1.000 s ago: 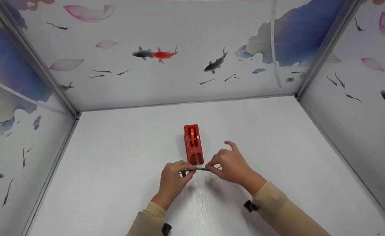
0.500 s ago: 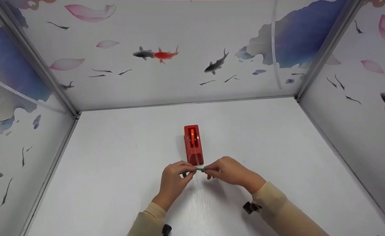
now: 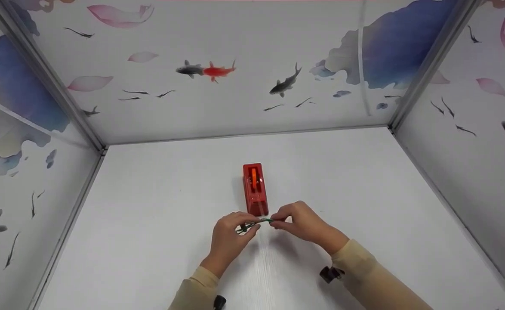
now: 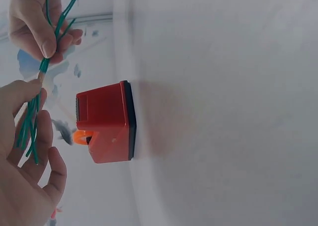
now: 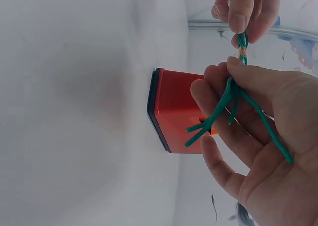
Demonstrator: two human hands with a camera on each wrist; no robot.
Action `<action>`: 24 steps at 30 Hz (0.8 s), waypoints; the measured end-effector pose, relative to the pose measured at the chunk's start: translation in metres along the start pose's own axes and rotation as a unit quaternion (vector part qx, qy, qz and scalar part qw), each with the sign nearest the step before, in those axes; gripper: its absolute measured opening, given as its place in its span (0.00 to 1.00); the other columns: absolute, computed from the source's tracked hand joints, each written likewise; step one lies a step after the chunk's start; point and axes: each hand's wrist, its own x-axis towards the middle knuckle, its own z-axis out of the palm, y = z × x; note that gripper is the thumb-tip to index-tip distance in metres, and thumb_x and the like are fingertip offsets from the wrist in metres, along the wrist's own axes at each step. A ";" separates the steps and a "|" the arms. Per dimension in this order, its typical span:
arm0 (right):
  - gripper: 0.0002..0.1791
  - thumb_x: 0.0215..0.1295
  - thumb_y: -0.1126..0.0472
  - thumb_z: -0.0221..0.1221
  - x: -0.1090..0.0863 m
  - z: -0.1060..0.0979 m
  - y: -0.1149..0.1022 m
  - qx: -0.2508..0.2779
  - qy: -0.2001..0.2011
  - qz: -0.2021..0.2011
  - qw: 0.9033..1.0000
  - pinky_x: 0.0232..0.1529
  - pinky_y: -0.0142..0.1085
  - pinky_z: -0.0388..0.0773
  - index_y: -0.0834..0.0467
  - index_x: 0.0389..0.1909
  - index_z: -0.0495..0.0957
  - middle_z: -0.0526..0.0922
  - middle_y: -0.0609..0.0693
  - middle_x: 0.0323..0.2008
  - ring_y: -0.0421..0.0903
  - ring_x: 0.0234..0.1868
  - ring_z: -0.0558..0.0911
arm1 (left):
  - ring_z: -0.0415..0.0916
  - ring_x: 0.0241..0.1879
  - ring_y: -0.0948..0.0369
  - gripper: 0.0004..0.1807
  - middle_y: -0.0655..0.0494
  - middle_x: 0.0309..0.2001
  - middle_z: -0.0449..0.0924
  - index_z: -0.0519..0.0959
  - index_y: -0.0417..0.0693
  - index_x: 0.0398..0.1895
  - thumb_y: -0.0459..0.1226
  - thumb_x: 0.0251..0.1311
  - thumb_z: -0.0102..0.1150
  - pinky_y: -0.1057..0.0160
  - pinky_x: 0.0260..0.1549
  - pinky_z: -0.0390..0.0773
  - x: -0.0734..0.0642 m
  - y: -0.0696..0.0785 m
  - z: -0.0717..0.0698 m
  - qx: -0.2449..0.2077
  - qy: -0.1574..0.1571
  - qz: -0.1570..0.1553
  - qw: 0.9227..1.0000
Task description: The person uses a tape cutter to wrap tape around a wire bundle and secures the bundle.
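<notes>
A bundle of thin green wires (image 4: 34, 119) is stretched between both hands, with a copper-coloured stretch at its middle. My left hand (image 3: 231, 234) pinches one side of the bundle between thumb and fingers; loose wire ends spread below its fingertips in the left wrist view. On the other side, my right hand (image 3: 306, 221) pinches the wires close to the copper-coloured part. Separate green strands (image 5: 261, 112) fan out over the right palm in the right wrist view. Just beyond the fingertips stands a red tape dispenser (image 3: 256, 191) with an orange wheel.
The white tabletop (image 3: 158, 206) extends around the hands and dispenser. White panels (image 3: 244, 99) printed with fish and petals enclose the back and both sides, joined by grey metal edges. A small black device (image 3: 331, 274) sits at the right wrist.
A raised finger of the right hand has come down, and that hand has regripped the wires. The left hand's thumb and fingertips have shifted slightly, and more green strands show there. The dispenser stays put.
</notes>
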 end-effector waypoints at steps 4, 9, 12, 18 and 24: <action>0.07 0.66 0.61 0.70 -0.001 0.002 0.000 -0.018 0.018 -0.029 0.999 0.41 0.33 0.83 0.52 0.43 0.91 0.90 0.41 0.35 0.35 0.34 0.83 | 0.82 0.35 0.66 0.08 0.63 0.39 0.90 0.90 0.54 0.44 0.40 0.62 0.73 0.66 0.36 0.84 0.001 -0.001 0.000 -0.044 -0.008 -0.034 0.998; 0.08 0.65 0.59 0.70 -0.002 0.003 0.000 -0.050 0.050 -0.057 0.996 0.44 0.38 0.82 0.51 0.44 0.91 0.91 0.42 0.35 0.34 0.35 0.83 | 0.79 0.35 0.66 0.08 0.65 0.40 0.90 0.89 0.58 0.45 0.45 0.67 0.67 0.67 0.37 0.83 0.004 -0.004 -0.004 -0.104 -0.071 -0.127 0.984; 0.08 0.64 0.59 0.71 -0.003 0.004 0.002 -0.064 0.065 -0.068 0.994 0.45 0.39 0.81 0.50 0.43 0.92 0.91 0.41 0.35 0.33 0.35 0.83 | 0.78 0.34 0.65 0.11 0.63 0.37 0.89 0.89 0.56 0.46 0.49 0.70 0.64 0.68 0.36 0.81 0.005 -0.007 -0.006 -0.157 -0.127 -0.182 0.962; 0.10 0.60 0.62 0.74 -0.002 0.005 0.002 -0.089 0.083 -0.098 0.988 0.51 0.42 0.80 0.50 0.42 0.92 0.91 0.40 0.35 0.36 0.37 0.84 | 0.75 0.33 0.63 0.11 0.59 0.36 0.88 0.88 0.55 0.45 0.48 0.69 0.64 0.68 0.33 0.77 0.005 -0.011 -0.008 -0.212 -0.164 -0.218 0.939; 0.11 0.58 0.61 0.75 0.000 0.004 0.001 -0.110 0.106 -0.106 0.983 0.60 0.51 0.74 0.50 0.42 0.92 0.91 0.41 0.35 0.37 0.38 0.86 | 0.75 0.36 0.63 0.08 0.61 0.37 0.88 0.89 0.59 0.45 0.45 0.66 0.68 0.69 0.34 0.78 0.007 -0.012 -0.010 -0.205 -0.156 -0.203 0.945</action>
